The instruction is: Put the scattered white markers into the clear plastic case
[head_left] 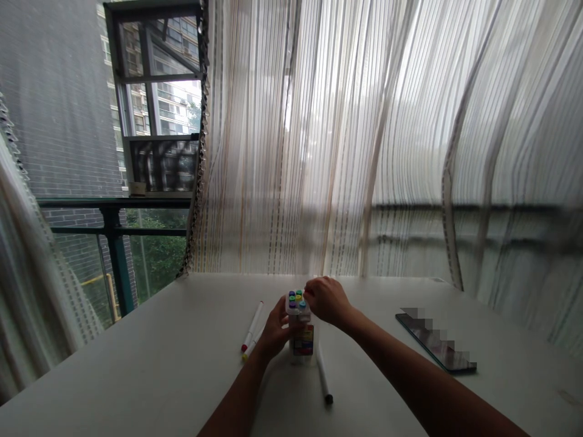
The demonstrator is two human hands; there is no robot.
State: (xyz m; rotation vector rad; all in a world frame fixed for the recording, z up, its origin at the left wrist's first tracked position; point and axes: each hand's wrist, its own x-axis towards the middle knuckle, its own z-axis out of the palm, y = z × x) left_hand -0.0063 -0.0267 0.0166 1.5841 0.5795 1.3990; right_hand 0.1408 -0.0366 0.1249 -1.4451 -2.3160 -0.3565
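A clear plastic marker case (302, 355) with a colourful label stands upright on the white table. Several markers (298, 298) with purple, green, yellow and blue ends show at its top. My left hand (276, 331) is wrapped round the case's left side. At its top right corner, my right hand (327, 297) has its fingers closed; what they pinch, if anything, is hidden. Left of the case lie a red-ended marker (252, 326) and a yellow-ended marker (251, 347), the latter partly behind my left hand. A black-ended marker (323, 375) rests to the right of the case.
A dark phone-like slab (432, 341), partly blurred out, lies on the table (150, 364) beyond my right forearm. Striped sheer curtains (319, 152) hang along the table's far edge. At the left, a railing (113, 224) and an open window (159, 91) show.
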